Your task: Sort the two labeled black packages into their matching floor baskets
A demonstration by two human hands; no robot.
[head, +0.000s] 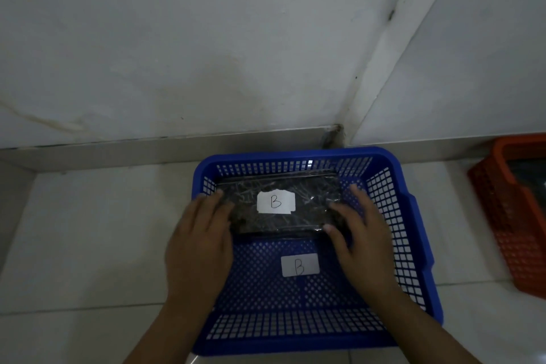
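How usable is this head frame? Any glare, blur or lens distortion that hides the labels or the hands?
Head view: dim overall, yet the B label on the black package reads clearly; the B label on the blue basket floor is softer and shaded. Mild glints on the package's clear wrap. Wide-angle bending tilts the wall corner. The orange basket, cut off at the right edge, is blurred. Left hand and right hand are slightly soft.

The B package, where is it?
In the head view, the B package sits at the far end of the blue basket, between the left hand and right hand.

a handwritten "b" marks the black package's label (pixel 276 202) and the blue basket's label (pixel 300 265).
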